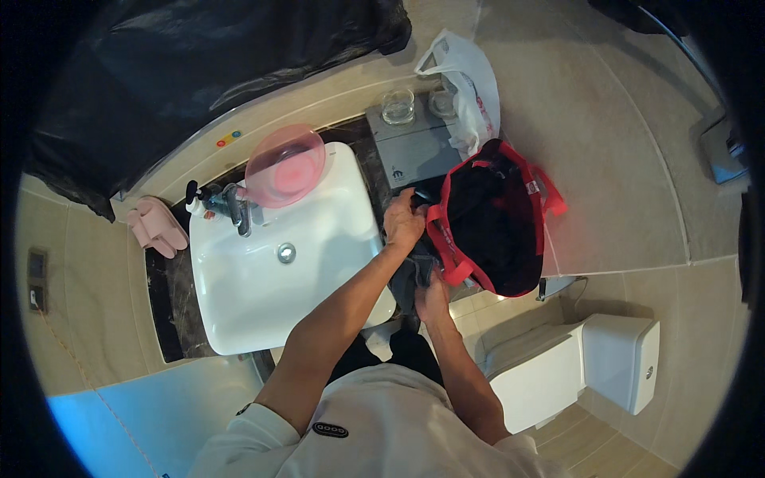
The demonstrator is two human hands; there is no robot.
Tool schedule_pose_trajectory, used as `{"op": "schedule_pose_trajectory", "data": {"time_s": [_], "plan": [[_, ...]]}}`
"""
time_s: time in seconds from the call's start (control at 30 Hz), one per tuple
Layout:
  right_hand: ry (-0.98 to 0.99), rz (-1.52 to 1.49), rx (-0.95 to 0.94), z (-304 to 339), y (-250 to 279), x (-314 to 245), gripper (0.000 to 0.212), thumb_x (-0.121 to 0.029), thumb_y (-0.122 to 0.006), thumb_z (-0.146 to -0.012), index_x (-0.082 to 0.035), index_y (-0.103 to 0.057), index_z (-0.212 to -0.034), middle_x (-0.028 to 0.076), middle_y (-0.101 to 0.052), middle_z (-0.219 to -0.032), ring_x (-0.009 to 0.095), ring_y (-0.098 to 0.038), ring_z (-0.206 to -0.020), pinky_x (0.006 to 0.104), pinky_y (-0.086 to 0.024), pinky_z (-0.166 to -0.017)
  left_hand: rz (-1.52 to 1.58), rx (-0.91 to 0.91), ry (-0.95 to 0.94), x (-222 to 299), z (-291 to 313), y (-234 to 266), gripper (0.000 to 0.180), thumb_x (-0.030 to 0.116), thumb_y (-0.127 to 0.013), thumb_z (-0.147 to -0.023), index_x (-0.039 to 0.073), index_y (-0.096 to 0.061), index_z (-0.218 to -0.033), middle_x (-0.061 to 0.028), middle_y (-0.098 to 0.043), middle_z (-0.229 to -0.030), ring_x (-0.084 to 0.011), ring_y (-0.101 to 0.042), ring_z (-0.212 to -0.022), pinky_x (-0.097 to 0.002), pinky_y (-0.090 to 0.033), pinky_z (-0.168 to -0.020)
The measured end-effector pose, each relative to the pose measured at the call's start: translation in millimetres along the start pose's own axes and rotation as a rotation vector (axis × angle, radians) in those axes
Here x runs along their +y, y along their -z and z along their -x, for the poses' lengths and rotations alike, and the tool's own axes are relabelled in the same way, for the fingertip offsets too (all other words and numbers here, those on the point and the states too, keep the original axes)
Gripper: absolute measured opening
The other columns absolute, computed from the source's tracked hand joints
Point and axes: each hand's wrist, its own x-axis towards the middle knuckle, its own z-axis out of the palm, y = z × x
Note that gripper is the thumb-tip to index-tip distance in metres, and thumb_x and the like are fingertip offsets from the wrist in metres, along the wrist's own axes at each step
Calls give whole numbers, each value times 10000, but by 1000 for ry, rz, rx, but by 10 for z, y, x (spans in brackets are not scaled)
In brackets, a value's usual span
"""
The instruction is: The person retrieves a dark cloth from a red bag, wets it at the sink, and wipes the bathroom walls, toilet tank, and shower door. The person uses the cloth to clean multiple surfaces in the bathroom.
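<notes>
We record left hand [405, 223] and right hand [433, 301], a little apart. Left: beside the red-and-black bag [498, 227]; we cannot tell what it grips. Right: against the dark grey cloth [409, 279], closure unclear to us. Cloth: between white basin [311, 291] and bag. Beyond: 2 glasses [398, 107] on grey box [416, 158].

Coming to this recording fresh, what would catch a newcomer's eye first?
Probably the open red-and-black fabric bag right of the white rectangular ceramic sink, with the person's left hand and right hand close by and dark grey cloth between them. Next, the translucent round pink plastic basin at the sink's back rim, beside the grey tap. The crinkled black plastic sheet across the upper left also stands out.
</notes>
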Motion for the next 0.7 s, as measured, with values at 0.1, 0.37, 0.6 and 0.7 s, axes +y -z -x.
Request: {"op": "schedule_pose_trajectory", "data": {"time_s": [0.1,0.37,0.6,0.7], "plan": [[24,25,-21,58,77,-72,333,-248,-459,-956,-95,-513,-1246,48,-583,-1185,190,-553,-1074,337,-436,-938,38,10,46,-143,-65,-119,366,118,-734,-682,67,-646,-1034,-154,-612,-904,-334,-593,-864,-399,-482,-762],[38,95,73,107,-9,-241,313,-196,-479,-933,-102,-531,-1226,42,-605,-1135,182,-570,-1030,318,-448,-911,-27,168,2,-31,-26,-136,341,54,-703,-674,59,-661,-1013,-171,-591,-992,-353,-567,-959,-397,-470,-821],[-36,69,140,21,255,-48,273,-210,-514,-918,-104,-551,-1166,26,-607,-1099,171,-571,-990,299,-467,-830,554,208,123,-432,-9,-135,214,2,-678,-735,1,-637,-944,-60,-626,-829,-164,-582,-775,-280,-467,-738],[-87,88,264,35,341,-5,305,-230,-525,-913,-82,-542,-1180,33,-596,-1111,165,-562,-981,299,-454,-838,750,208,237,-296,17,62,96,-34,-657,-766,12,-632,-846,51,-539,-744,-58,-487,-683,-199,-415,-625]]}}
